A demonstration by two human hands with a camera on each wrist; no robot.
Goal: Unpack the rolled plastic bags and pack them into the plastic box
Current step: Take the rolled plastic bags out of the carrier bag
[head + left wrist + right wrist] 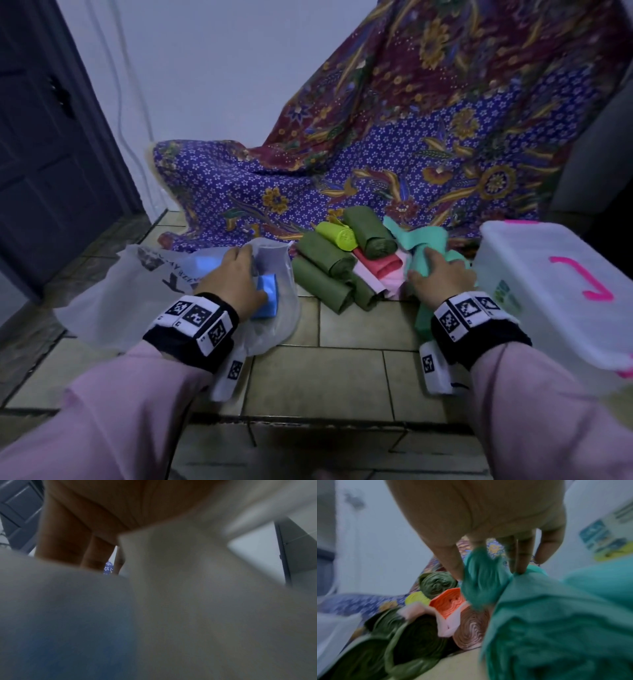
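A translucent white carrier bag (113,294) (171,588) lies on the floor at the left with a blue roll (269,294) inside. My left hand (236,274) (89,555) sits in its mouth and grips the bag's plastic, thumb against the blue roll. In the middle is a heap of several dark green rolls (325,260) (419,642), a lime roll (337,234) (417,599) and a red roll (376,267) (450,604). My right hand (438,274) (488,573) pinches a loose teal plastic bag (428,240) (556,615). The clear plastic box (548,274) (599,507) stands just right of it.
A patterned purple and maroon cloth (411,154) drapes down behind the heap. A dark door (51,154) stands at the left beside a white wall. The floor is beige tile (342,377). The box has a pink latch (582,277) on its lid.
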